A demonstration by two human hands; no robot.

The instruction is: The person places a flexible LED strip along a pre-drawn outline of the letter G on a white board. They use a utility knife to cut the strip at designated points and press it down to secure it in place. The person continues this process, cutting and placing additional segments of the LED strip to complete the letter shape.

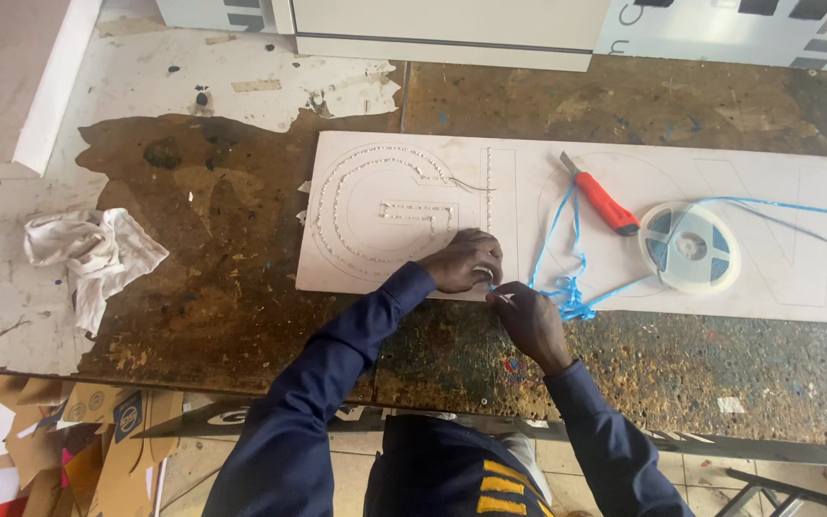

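A long white board (547,206) with outlined letter shapes lies on a worn brown workbench. A curved letter at its left end is lined with a strip of small lights (366,206). My left hand (466,260) presses down on the board's near edge, fingers curled on the strip. Just beside it, my right hand (528,321) pinches the blue backing ribbon (567,278), which is peeled off the strip. The ribbon tangles by my right hand and trails right past a white reel (689,247) of strip.
A red-handled utility knife (602,199) lies on the board near the reel. A crumpled white rag (93,254) sits at the bench's left. Cardboard scraps (69,450) lie on the floor at lower left. White cabinets (442,29) stand behind the bench.
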